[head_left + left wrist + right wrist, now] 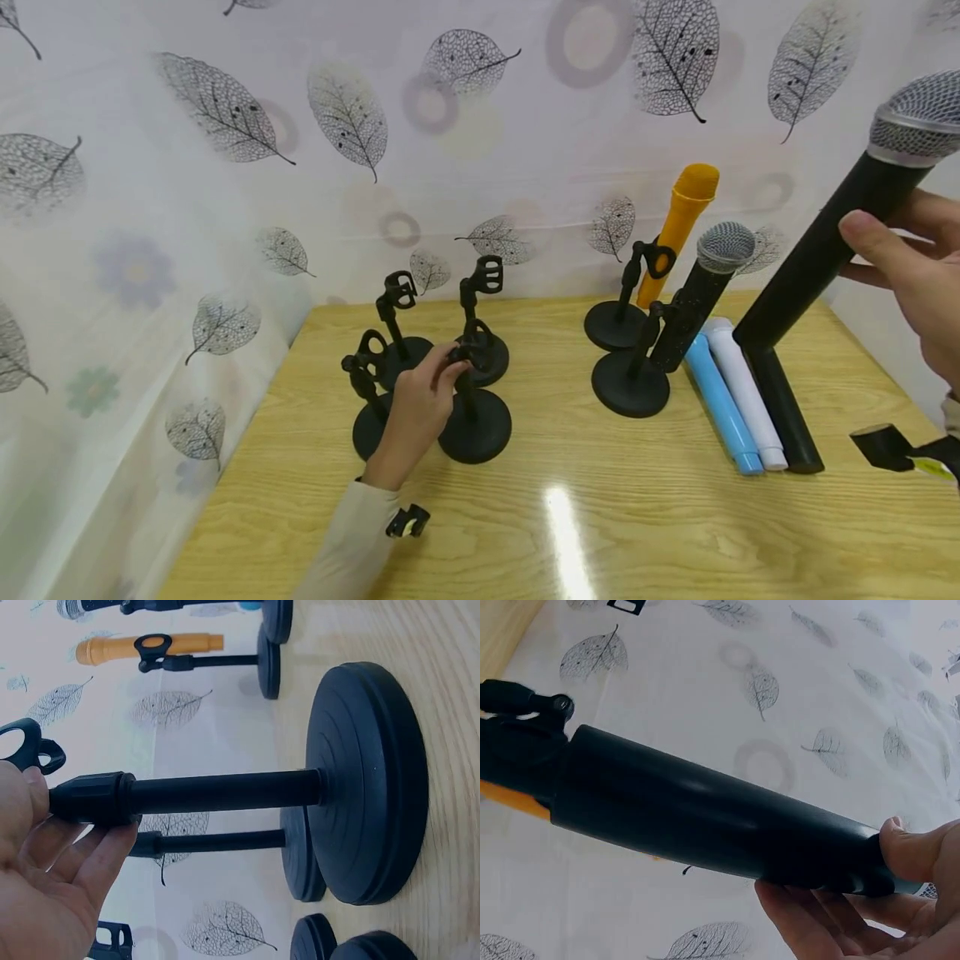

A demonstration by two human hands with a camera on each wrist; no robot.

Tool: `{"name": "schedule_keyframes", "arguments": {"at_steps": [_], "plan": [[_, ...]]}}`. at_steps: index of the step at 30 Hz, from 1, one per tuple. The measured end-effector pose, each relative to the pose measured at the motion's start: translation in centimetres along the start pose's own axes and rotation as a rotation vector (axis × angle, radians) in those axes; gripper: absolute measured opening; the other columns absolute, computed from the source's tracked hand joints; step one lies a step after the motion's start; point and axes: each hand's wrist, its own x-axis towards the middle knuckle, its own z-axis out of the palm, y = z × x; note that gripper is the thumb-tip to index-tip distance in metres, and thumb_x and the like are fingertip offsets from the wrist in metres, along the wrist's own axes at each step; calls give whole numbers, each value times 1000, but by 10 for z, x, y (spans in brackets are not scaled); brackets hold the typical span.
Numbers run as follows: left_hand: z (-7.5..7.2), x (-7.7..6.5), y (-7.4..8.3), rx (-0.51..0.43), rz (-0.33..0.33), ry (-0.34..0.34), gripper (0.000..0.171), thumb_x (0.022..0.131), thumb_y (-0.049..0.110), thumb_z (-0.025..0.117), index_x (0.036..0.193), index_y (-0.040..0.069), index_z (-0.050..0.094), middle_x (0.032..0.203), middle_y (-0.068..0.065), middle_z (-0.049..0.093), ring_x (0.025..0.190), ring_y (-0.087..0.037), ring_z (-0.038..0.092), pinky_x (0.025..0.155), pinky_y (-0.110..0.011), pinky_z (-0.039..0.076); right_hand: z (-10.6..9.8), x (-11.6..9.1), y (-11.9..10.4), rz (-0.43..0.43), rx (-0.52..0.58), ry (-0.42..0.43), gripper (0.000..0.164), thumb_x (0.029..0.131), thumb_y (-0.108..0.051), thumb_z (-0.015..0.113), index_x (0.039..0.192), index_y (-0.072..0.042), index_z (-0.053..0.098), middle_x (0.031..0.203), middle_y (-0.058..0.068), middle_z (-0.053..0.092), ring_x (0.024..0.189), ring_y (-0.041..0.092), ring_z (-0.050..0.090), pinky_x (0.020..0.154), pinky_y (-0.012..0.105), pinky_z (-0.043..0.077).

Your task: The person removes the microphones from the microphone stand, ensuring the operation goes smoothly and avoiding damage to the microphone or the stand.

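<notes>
My left hand (420, 404) pinches the neck of a black desk microphone stand (476, 429), just below its clip. In the left wrist view the fingers wrap the collar of this stand (225, 793), and its round base sits upright on the table. My right hand (918, 275) holds a black microphone (817, 246) with a silver mesh head, raised and tilted, head up to the right. The right wrist view shows thumb and fingers around the upper part of the black microphone (705, 810), near its head.
Three more black stands (405, 358) with vacant clips surround the left hand. To the right, two stands hold an orange microphone (678, 221) and a black silver-headed microphone (693, 304). Blue (723, 408), white (750, 400) and black (787, 417) tubular handles lie beside them. A leaf-patterned curtain (525, 167) hangs behind.
</notes>
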Motion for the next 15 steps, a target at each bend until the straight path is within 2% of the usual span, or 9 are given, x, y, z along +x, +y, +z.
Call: {"name": "schedule_keyframes", "arguments": {"at_steps": [7, 12, 15], "plan": [[-4, -2, -4, 28, 7, 41, 22, 105, 17, 55, 122, 6, 64, 86, -2, 72, 47, -3, 45, 47, -25, 42, -10, 2, 22, 29, -51, -47, 36, 105, -13, 55, 140, -17, 60, 110, -24, 56, 84, -18, 56, 70, 2, 42], [-6, -3, -5, 27, 4, 53, 22, 105, 17, 55, 122, 6, 64, 85, -3, 72, 45, -4, 43, 45, -25, 40, -19, 5, 44, 67, -65, -68, 43, 104, -10, 57, 146, -7, 53, 101, -31, 54, 76, -21, 58, 64, 1, 42], [-7, -2, -5, 24, 3, 51, 22, 106, 17, 54, 122, 6, 64, 83, -3, 71, 45, -4, 43, 45, -25, 40, -22, 3, 56, 122, -161, -70, 53, 103, -16, 60, 151, 1, 43, 124, -14, 63, 83, -23, 53, 63, -1, 39]]}}
